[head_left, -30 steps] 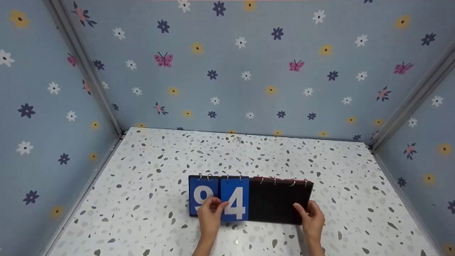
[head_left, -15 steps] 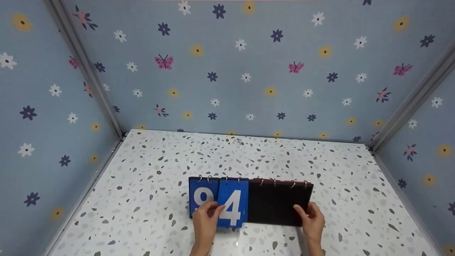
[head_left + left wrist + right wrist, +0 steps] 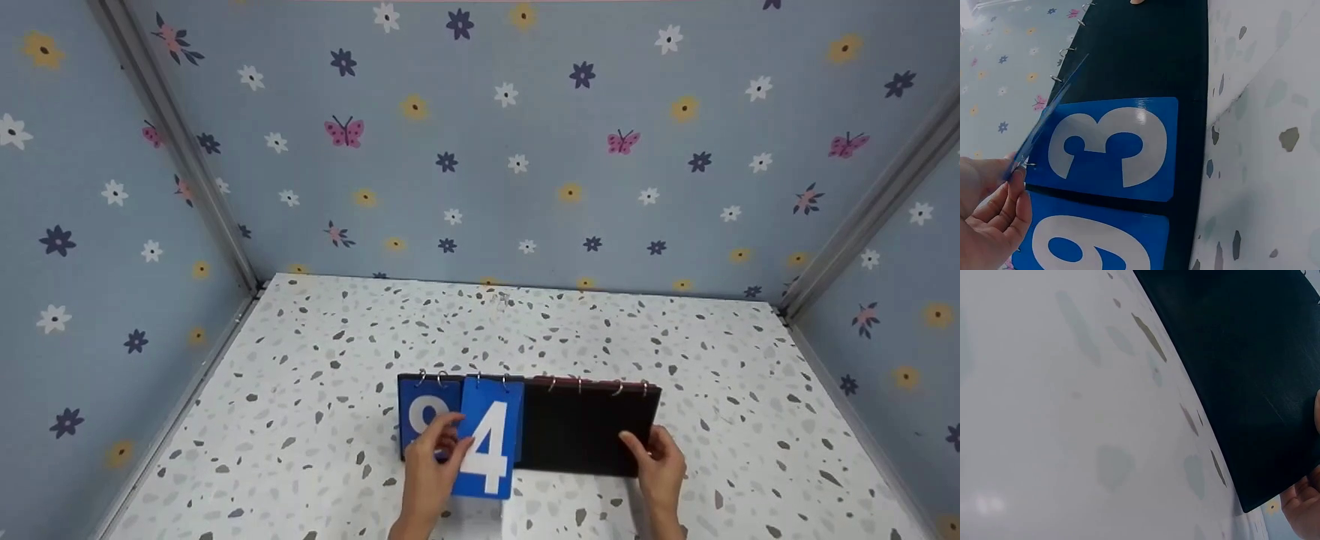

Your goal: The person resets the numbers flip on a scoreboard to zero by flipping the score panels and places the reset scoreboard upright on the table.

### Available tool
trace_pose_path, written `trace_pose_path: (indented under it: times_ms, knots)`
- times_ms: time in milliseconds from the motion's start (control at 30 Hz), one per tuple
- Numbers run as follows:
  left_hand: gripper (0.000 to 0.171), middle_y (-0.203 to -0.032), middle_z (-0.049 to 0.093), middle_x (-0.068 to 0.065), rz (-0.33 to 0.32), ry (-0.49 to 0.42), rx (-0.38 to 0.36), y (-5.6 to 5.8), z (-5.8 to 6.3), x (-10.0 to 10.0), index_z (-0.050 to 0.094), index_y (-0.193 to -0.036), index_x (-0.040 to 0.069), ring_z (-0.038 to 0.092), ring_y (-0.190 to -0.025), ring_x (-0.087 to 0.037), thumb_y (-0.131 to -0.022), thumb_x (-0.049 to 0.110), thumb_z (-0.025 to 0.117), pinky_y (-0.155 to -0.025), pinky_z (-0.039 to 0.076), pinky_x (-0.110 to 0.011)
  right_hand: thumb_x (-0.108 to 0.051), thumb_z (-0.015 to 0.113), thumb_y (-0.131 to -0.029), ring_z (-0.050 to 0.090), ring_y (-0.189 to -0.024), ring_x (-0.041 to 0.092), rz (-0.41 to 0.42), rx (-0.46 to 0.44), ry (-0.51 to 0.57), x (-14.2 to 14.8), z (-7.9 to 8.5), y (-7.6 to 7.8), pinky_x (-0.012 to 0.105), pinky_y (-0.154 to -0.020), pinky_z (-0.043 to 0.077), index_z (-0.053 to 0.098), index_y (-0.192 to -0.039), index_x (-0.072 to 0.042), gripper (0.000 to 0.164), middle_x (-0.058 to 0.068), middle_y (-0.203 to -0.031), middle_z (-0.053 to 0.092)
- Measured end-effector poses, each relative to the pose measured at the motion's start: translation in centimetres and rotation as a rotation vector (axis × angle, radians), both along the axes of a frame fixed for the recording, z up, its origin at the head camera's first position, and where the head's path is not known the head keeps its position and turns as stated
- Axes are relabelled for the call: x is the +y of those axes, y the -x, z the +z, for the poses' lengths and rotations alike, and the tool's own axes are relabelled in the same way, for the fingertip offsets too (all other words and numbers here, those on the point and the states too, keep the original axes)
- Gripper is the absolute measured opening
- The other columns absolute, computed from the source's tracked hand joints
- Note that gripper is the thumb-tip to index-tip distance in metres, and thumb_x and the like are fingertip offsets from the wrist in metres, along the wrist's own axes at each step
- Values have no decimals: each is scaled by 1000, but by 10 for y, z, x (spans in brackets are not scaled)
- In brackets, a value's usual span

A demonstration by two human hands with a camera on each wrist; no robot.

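Observation:
A black flip scoreboard (image 3: 574, 427) stands on the speckled table, metal rings along its top edge. My left hand (image 3: 431, 465) pinches the left edge of the blue number card showing a white 4 (image 3: 487, 450), which is swung out from the board. In the left wrist view this lifted card (image 3: 1044, 124) appears nearly edge-on, and a blue card with a 3 (image 3: 1109, 146) shows beneath it. Left of it hangs the 9 card (image 3: 426, 412), partly behind my fingers. My right hand (image 3: 661, 465) grips the board's right edge, thumb on the black front.
The speckled white tabletop (image 3: 337, 337) extends around the board. Blue flower-patterned panels (image 3: 517, 127) enclose it at the back and both sides, joined by grey metal posts (image 3: 180, 150) at the corners. Reddish edges (image 3: 559, 379) show behind the board's top right.
My left hand has moved slightly left and down, drawing the lower end of the 4 card away from the board and toward me. The right hand keeps its place.

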State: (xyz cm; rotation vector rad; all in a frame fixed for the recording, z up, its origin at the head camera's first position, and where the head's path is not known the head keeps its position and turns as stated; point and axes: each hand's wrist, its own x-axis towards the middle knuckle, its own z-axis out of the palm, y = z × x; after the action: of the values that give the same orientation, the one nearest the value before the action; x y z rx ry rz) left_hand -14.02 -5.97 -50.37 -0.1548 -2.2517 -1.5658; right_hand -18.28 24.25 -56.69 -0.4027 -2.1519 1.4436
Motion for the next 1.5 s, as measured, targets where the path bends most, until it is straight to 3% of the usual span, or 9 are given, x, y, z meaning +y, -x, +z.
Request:
trace_pose_path:
  times_ms: [200,300,433,500,700,833,967,1167,1500]
  knots:
    - [14,-86,63,-7,-117,-39,112,-2,10,-5,65,-95,-1,59,-73,-15,-84,-1,57,-63,49,-24,-12,76,-69,54,-58,6,-22,2,2,-1,-1,0,18,-51,43,60,-79,-3,21,5,-68,59]
    - [25,-93,62,-10,-216,-114,108,-3,17,-8,63,-99,-2,58,-79,-19,-84,-13,46,-67,49,-25,-13,76,-69,54,-58,6,-28,-7,-1,-1,0,0,18,-51,42,60,-79,-4,21,4,-68,58]
    - [32,-97,60,-9,-280,-120,108,0,24,-11,62,-101,-1,58,-83,-18,-78,-18,49,-71,49,-26,-14,76,-69,54,-59,6,-27,-19,-4,-1,0,0,15,-54,42,60,-79,-4,21,4,-69,59]
    - [31,-94,61,-5,-244,-75,149,3,26,-12,63,-98,1,58,-84,-15,-75,-18,56,-72,49,-25,-14,76,-70,54,-59,6,-25,-22,-3,0,0,0,14,-55,42,60,-80,-4,21,4,-69,59]
    - [25,-80,60,1,-52,18,402,17,35,-11,69,-81,6,57,-74,-13,-69,-16,65,-64,48,-21,-13,75,-70,54,-59,6,-11,0,-1,0,0,-1,14,-54,42,60,-80,-1,22,8,-70,59]
    - [21,-84,58,-7,-39,-4,502,30,41,-9,69,-79,2,56,-77,-19,-70,-16,65,-67,45,-19,-13,75,-70,55,-59,7,-3,7,22,0,0,-1,15,-54,43,60,-80,-2,22,7,-70,60]
    - [15,-83,62,-8,-39,-14,539,43,49,-7,68,-80,0,60,-76,-19,-71,-11,67,-68,46,-17,-14,75,-70,55,-59,7,2,0,52,0,-1,0,16,-53,44,61,-82,-2,22,6,-71,60]
    - [12,-75,63,-7,41,10,589,64,57,-3,68,-78,0,61,-68,-17,-70,-8,70,-60,48,-22,-16,75,-71,54,-60,6,8,-11,30,0,1,0,16,-54,44,61,-83,0,25,8,-72,60]
    - [5,-72,61,-4,99,24,544,101,54,3,67,-77,2,58,-68,-15,-75,4,70,-63,47,-25,-14,74,-71,54,-61,6,4,-7,19,1,-1,1,15,-55,43,61,-82,-1,22,10,-74,60]
